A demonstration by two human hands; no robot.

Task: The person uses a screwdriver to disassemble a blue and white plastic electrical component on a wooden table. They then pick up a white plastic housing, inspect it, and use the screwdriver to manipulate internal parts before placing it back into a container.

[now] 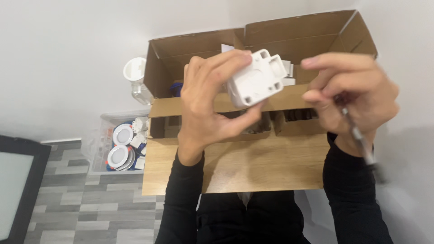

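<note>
White plastic block [257, 79], squarish with raised tabs on its face, sits pinched in the left hand [209, 104], fingers curled over its top edge and thumb pressing from below, held up above the open cardboard box [235, 167]. Just beside it, the right hand [350, 97] is closed around a thin dark tool [359, 138] that slants down past the wrist, blurred; forefinger and thumb point toward the block without touching it. Both black sleeves [181, 203] rise from below. Beyond the box flaps, more white parts lie inside. Farther left, a clear bin [97, 153] on the grey floor holds round white lamps [120, 156], and a clear bottle [138, 81] stands by the wall.
</note>
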